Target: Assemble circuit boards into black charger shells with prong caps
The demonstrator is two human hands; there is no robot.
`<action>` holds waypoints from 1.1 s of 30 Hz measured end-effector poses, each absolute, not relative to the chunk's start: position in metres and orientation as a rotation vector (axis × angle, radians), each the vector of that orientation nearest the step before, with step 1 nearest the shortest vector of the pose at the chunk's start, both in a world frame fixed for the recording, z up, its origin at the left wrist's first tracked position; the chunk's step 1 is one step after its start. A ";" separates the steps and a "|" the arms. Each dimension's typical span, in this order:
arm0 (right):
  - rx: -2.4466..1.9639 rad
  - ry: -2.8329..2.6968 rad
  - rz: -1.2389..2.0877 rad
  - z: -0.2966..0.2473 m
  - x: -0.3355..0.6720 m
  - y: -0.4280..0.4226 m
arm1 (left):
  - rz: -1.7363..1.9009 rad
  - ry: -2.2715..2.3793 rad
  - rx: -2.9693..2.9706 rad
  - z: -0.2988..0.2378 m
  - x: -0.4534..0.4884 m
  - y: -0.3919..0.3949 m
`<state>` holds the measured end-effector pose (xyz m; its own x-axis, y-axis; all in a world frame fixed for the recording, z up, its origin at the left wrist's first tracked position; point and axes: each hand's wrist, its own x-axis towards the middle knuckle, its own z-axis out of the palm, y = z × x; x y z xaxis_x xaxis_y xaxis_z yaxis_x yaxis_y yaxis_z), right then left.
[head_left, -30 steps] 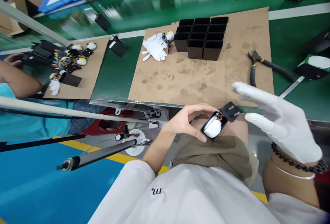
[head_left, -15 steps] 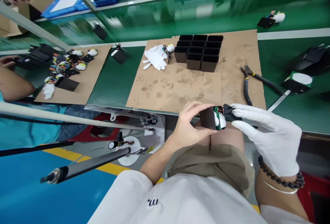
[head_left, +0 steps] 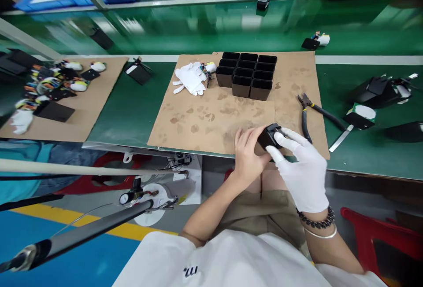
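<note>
At the front edge of the cardboard, my bare left hand (head_left: 248,158) wraps round a small black plastic case (head_left: 263,140). My right hand (head_left: 302,170), in a white glove, grips the black end cap (head_left: 272,132) at the case's end facing right, with thumb and fingertips on it. No green board or white part shows at that end. Beyond my hands, a block of open black cases (head_left: 251,73) stands in rows. Diagonal cutters (head_left: 306,113) with dark handles lie to the right, and a flat metal strip (head_left: 342,138) is beside them.
White gloves (head_left: 191,78) and a small electronic assembly (head_left: 210,68) lie left of the cases. Further left, a pile of assemblies (head_left: 49,80) covers another cardboard sheet. Black units (head_left: 376,91) sit at right. A metal pole (head_left: 95,229) crosses the lower left.
The green board and white part that stuck out of the case are now out of sight. My right hand has moved left, closer to my left hand, and the case is over the cardboard's edge.
</note>
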<state>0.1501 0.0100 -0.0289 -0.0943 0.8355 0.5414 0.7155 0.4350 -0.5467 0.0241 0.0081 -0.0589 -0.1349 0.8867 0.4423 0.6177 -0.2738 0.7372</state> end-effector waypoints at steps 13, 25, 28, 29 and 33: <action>-1.184 -2.017 -0.065 -0.017 0.149 0.023 | 1.306 2.164 1.840 -0.064 -0.070 -0.006; -1.172 -2.028 -0.050 -0.020 0.152 0.028 | 1.248 2.234 1.923 -0.068 -0.065 -0.001; -1.216 -1.963 -0.119 -0.021 0.153 0.027 | 1.235 2.242 1.914 -0.067 -0.064 -0.001; -1.218 -1.963 -0.091 -0.024 0.153 0.028 | 1.236 2.241 1.913 -0.067 -0.064 -0.001; -1.257 -1.970 0.190 -0.038 0.157 0.034 | 1.238 2.247 1.899 -0.067 -0.061 0.001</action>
